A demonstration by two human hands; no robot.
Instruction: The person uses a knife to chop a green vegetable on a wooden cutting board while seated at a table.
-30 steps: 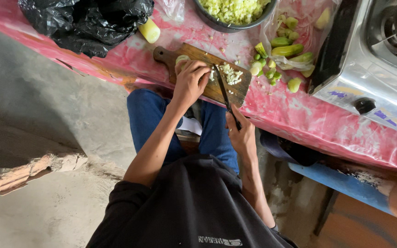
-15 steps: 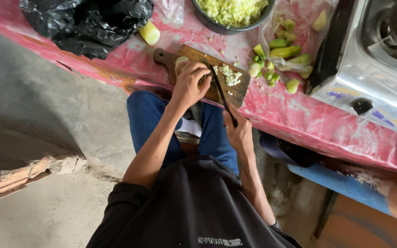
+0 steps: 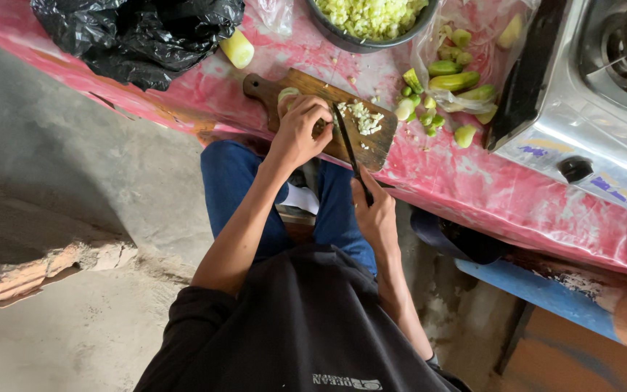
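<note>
Our pink counter [image 3: 473, 181] carries a wooden cutting board [image 3: 313, 87] at its near edge. On it our left hand [image 3: 300, 129] curls over a pale green vegetable [image 3: 287, 94], pinning it. Our right hand [image 3: 375, 210] is wrapped round the knife [image 3: 346, 141]. The vegetable looks light, firm and probably wet-slick, so we judge fingertips pressing from above grip best.

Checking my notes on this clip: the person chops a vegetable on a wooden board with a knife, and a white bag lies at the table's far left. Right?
Not quite: the head view shows a black bag, not white. The vegetable, wooden board and knife are as noted.
</note>
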